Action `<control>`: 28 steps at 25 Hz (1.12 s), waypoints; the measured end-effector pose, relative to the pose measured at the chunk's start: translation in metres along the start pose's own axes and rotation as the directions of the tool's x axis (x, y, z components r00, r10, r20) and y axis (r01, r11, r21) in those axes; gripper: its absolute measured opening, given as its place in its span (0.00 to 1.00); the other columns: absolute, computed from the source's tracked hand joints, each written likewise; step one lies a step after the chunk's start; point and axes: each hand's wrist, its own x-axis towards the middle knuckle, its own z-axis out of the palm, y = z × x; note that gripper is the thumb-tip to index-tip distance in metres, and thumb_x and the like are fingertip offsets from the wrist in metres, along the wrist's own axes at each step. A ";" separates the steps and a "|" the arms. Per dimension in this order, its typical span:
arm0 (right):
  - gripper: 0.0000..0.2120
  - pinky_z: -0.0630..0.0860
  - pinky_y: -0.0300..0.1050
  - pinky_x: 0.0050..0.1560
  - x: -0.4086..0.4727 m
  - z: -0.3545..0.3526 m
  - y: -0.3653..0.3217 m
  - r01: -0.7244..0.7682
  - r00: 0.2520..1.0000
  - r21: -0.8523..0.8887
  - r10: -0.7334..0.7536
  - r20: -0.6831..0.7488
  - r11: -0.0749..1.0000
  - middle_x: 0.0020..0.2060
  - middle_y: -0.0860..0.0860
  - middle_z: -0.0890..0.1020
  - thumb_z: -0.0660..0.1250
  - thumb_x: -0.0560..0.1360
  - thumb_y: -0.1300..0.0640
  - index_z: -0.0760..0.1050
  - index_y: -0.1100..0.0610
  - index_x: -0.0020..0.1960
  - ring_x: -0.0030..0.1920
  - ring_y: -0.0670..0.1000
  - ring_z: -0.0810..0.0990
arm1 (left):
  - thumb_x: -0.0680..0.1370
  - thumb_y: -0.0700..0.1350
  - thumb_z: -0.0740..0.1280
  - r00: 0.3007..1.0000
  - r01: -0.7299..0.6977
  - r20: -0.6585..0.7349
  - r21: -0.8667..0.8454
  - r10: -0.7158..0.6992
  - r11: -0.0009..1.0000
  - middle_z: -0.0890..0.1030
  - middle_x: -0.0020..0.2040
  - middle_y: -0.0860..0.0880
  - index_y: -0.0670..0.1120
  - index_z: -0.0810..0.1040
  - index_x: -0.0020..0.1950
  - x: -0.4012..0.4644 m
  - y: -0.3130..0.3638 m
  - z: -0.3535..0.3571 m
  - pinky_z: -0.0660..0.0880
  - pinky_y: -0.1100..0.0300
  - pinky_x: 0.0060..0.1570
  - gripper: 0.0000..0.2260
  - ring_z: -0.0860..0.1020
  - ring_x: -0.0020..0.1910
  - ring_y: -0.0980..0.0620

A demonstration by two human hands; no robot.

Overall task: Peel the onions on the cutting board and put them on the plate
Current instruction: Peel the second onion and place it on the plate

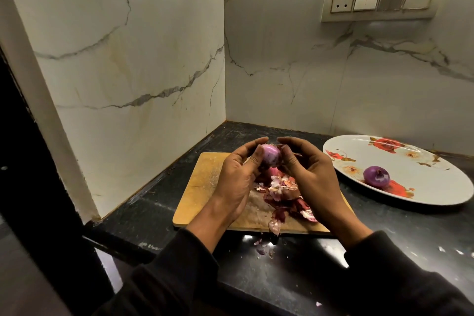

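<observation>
A marble wall (128, 59) closes off the left end of the black counter (282, 277). On it lies a wooden cutting board (202, 187). Above the board the left hand (238, 177) curls its fingers round a purple onion (348, 159), mostly peeled and held up in the air. The right hand (305, 172) grips the onion's other side, thumb pressed against it. Under the hands sits a heap of peels (287, 200), with another onion (273, 173) half hidden behind. Further right, a flowered plate (423, 161) holds one peeled onion (376, 176). A switch panel (382, 0) is on the wall above.
</observation>
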 end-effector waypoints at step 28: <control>0.11 0.77 0.42 0.40 -0.002 0.002 0.007 0.036 0.991 -0.150 -0.055 -0.126 0.988 0.41 0.49 0.82 0.65 0.78 0.70 0.79 0.55 0.48 0.43 0.49 0.82 | 0.80 0.50 0.62 0.997 0.065 0.050 -0.161 -0.057 0.985 0.80 0.60 0.38 0.46 0.77 0.65 -0.002 0.003 0.004 0.83 0.52 0.49 0.16 0.83 0.52 0.42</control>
